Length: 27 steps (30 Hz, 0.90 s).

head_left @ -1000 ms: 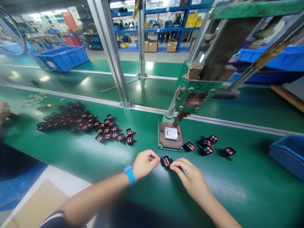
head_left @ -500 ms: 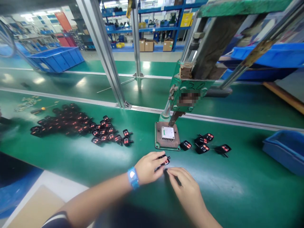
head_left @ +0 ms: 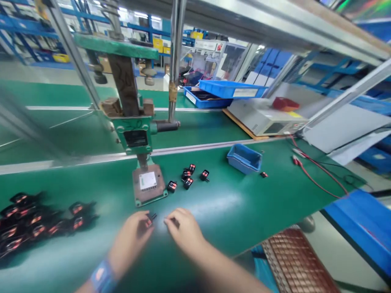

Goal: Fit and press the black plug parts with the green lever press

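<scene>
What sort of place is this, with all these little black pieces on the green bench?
Probably a factory assembly line for small electronic parts. The green workbench, the bench press, the small black components and the blue plastic tray all point that way.

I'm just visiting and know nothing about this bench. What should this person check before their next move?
- Small black part with red window held at the left hand fingertips: ok.
- Which way that part faces: cannot tell, blurred.
- Right hand apart from the left hand: ok; whether it holds anything: cannot tell.
- Brown metal press plate with white block sitting under the press: ok.
- Blue tray upright on the green bench: ok.
</scene>
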Available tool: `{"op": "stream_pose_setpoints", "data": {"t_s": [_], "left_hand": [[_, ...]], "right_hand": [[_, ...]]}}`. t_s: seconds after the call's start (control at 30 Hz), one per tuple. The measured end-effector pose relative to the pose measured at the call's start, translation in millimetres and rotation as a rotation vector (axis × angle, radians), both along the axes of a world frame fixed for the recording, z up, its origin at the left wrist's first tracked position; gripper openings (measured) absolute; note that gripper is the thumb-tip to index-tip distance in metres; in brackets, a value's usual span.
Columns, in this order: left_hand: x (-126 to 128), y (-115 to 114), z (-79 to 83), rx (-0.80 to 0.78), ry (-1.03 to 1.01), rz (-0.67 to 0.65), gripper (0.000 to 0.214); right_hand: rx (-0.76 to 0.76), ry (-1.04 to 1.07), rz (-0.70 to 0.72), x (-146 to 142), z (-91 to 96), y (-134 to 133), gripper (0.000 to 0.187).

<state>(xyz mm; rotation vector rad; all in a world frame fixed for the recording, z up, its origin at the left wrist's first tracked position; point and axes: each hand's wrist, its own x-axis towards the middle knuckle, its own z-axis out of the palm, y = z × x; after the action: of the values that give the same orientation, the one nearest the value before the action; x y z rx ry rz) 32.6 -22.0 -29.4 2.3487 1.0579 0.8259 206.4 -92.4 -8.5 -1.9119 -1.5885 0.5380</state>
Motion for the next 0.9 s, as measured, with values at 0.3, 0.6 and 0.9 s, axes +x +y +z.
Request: {"op": "stream_pose_setpoints", "data": {"t_s": [0.3,0.6,0.9], "left_hand": [[-75,12,17.0,-0.069,0.264,0.063,0.039],[-91,19,31.2,0.403,0.36,0.397,0.039],[-1,-8,16.0,-0.145,0.084,-0.012,0.055]], "right_hand": [[-0.028,0.007,0.011,56,6.0,-1,0.024],[-0.117,-0.164,-0.036,47,5.6,49,0.044],[-0.168,-0.28,-0.057,-9,17.5,19,0.017]]}}
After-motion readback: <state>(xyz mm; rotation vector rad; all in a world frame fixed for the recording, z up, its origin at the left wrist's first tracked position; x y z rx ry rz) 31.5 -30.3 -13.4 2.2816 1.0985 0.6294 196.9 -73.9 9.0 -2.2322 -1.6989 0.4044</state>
